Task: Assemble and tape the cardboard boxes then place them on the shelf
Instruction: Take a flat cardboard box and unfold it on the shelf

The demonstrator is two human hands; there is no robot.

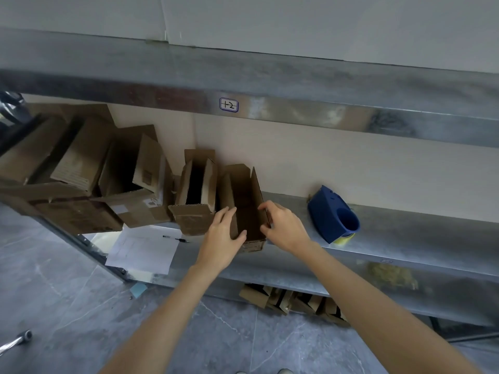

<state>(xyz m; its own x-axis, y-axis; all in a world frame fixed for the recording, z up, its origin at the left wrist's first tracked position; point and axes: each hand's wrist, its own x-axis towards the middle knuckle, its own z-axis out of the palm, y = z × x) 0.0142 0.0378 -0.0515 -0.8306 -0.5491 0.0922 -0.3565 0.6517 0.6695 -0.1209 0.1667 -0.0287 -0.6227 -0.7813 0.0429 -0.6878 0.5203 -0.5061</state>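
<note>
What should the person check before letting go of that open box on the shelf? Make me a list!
1. Both hands on the box: the left hand grips the left wall of the open cardboard box, and the right hand pinches its right flap: ok.
2. Box resting on the metal shelf: ok.
3. Top flaps folded shut: not ok, they stand open.
4. Bottom taped: cannot tell, it is hidden.
5. Tape handy: the blue tape dispenser lies on the same shelf, to the right of the box: ok.
</note>
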